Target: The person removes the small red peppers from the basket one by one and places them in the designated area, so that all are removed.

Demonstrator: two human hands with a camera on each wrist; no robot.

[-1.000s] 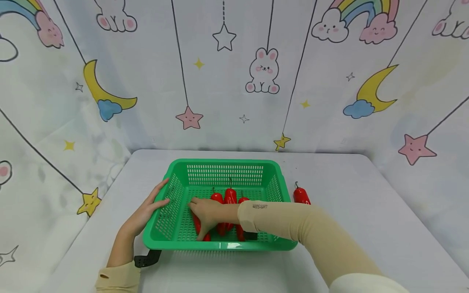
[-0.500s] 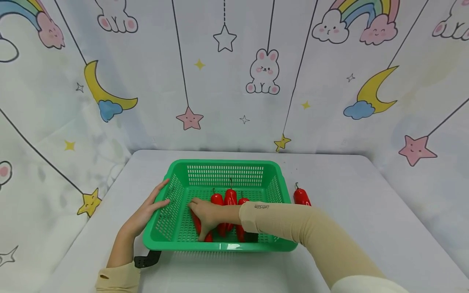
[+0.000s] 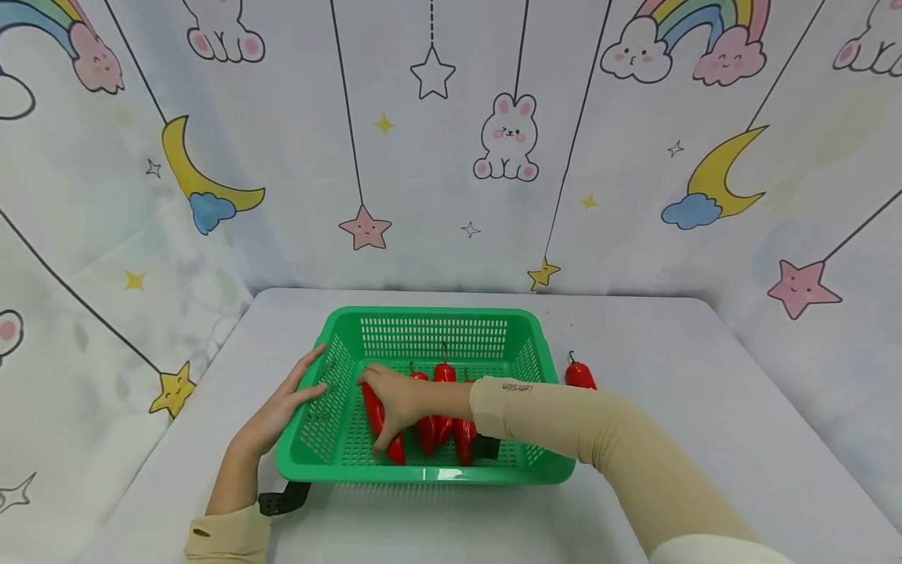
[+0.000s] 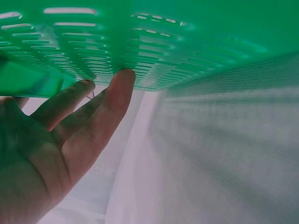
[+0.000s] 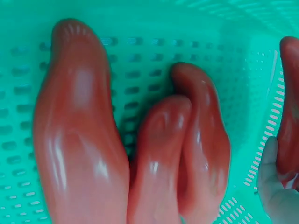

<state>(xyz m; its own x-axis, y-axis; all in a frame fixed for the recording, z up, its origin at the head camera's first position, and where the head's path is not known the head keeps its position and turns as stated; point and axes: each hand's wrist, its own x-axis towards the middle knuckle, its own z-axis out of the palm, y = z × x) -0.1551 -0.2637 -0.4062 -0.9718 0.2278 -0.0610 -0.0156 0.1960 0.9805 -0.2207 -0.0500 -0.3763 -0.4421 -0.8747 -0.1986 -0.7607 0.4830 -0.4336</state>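
In the head view my right hand (image 3: 400, 398) reaches into the green plastic basket (image 3: 437, 473) and grips a red chili pepper (image 3: 373, 409) from above, fingers on its far part and thumb near its front end. The right wrist view has this pepper (image 5: 290, 102) at the right edge beside the thumb. Several other red chili peppers (image 3: 444, 427) lie side by side under my forearm, their rounded ends large in the right wrist view. My left hand (image 3: 271, 415) holds the basket's left rim, thumb over it, with fingers (image 4: 122, 88) against the slotted outer wall.
One more red chili pepper (image 3: 580, 376) lies on the white table (image 3: 676, 376) just right of the basket, partly hidden by my right sleeve (image 3: 564, 415). A patterned white curtain (image 3: 437, 251) hangs behind the table. Black devices (image 3: 285, 498) are worn at the wrists.
My right hand has shifted slightly away from me and up with the chili pepper, showing more of it. The left hand and basket have stayed nearly in place.
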